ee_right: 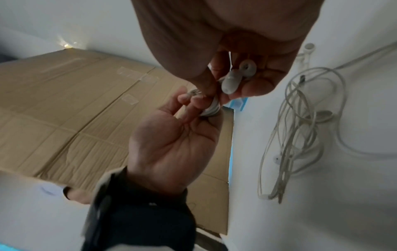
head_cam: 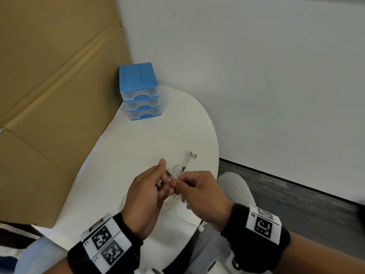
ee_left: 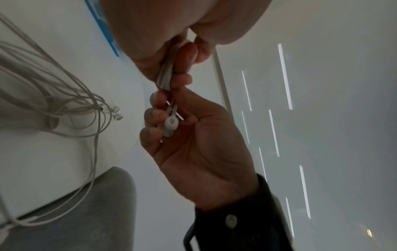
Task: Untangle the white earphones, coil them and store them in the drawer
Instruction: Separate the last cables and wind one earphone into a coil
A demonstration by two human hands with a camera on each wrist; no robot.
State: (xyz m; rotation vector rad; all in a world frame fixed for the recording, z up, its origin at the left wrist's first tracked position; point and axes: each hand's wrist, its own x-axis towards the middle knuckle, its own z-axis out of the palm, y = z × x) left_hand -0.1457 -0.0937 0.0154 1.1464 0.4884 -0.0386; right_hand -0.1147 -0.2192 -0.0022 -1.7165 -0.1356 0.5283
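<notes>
The white earphones lie partly as a loose tangle of cable [head_cam: 178, 168] on the white table [head_cam: 150, 139], under and beyond both hands. My left hand [head_cam: 162, 180] pinches a small bundle of cable loops [ee_right: 211, 108] between thumb and fingers. Touching it, my right hand [head_cam: 177, 184] curls its fingers round a white earbud [ee_left: 171, 123] and pinches the cable beside the bundle. A pair of earbuds [head_cam: 192, 154] rests past the hands, and one more earbud [head_cam: 201, 228] lies near the table's front edge. The blue drawer unit [head_cam: 141, 93] stands at the back with its three clear drawers shut.
A large cardboard sheet [head_cam: 49, 95] leans along the table's left side, right behind the drawer unit. A white wall stands to the right, with dark carpet [head_cam: 296, 204] below it. My grey-clad knee [head_cam: 235, 186] sits just past the table's right edge.
</notes>
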